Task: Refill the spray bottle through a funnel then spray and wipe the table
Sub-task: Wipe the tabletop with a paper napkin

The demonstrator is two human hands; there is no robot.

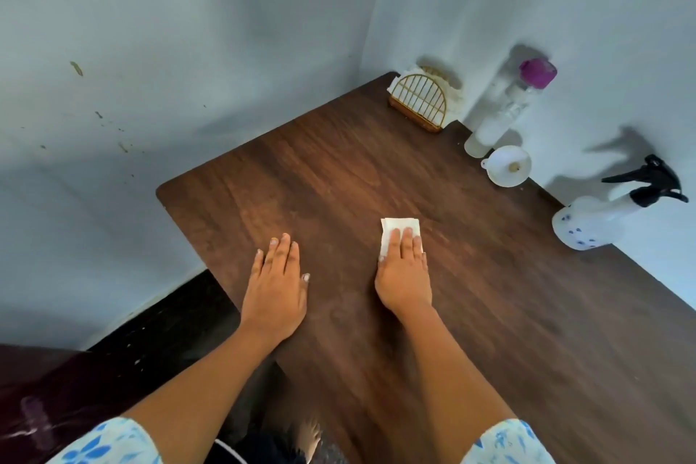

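Note:
My right hand (403, 275) lies flat with straight fingers on a folded white tissue (395, 228), pressing it onto the dark wooden table (489, 331) near the middle. My left hand (277, 286) rests flat and open on the table near its left edge, holding nothing. The white spray bottle (591, 220) with blue spots and a black trigger head stands at the right by the wall. A white funnel (507, 166) lies on the table beyond it. A tall clear bottle (497, 117) with a purple cap stands against the wall behind the funnel.
A gold wire napkin holder (420, 102) with white tissues stands in the far corner. Pale walls close the table in at the back and right. The table's left edge drops to a dark floor (169, 331).

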